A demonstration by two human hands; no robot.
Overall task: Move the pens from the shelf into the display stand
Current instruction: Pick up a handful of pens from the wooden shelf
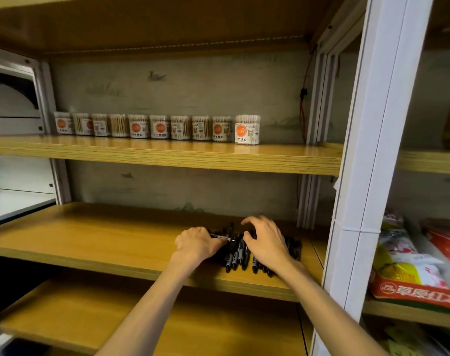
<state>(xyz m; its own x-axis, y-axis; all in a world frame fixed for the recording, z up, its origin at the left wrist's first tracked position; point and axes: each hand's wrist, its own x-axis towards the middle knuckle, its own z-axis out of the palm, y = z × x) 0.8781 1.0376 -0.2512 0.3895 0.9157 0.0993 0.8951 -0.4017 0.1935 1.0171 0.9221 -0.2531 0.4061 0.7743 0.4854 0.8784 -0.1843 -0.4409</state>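
- Nearest: a bare lower shelf board [95, 314] under both forearms; nothing on the part in view.
- Pens [238, 255] lie in a loose black pile on the middle shelf [103, 235], right of centre, reaching almost to the front edge.
- Long axis: most pens run front-to-back, caps or ends pointing at the person; a few near the back lie crosswise.
- Left hand [197, 244] sits at the pile's left edge, fingers curled, pinching one pen [222, 237] that lies sideways, roughly parallel to the shelf edge.
- Right hand [266, 241] is on top of the pile's right half, fingers arched and spread, pressing or gathering; can't tell if it actually grips any.
- Both hands are on the pile; the right covers more of it, the left has the cleaner single grasp.
- Judgement: the easiest exit is straight back toward the person, along the pens' axis, over the front edge.
- Room: open shelf to the left, wide and bare. The right is tight: white upright post [367, 176] near the pile.
- Headroom: upper shelf [167, 155] overhangs, so lift low, then pull out.
- Risk: front pens sit near the lip and could roll off if nudged.
- Further back: cotton swab tubs [247, 129] in a row on the upper shelf, well apart from the hands.
- Display stand not in view; direction to it unknown.
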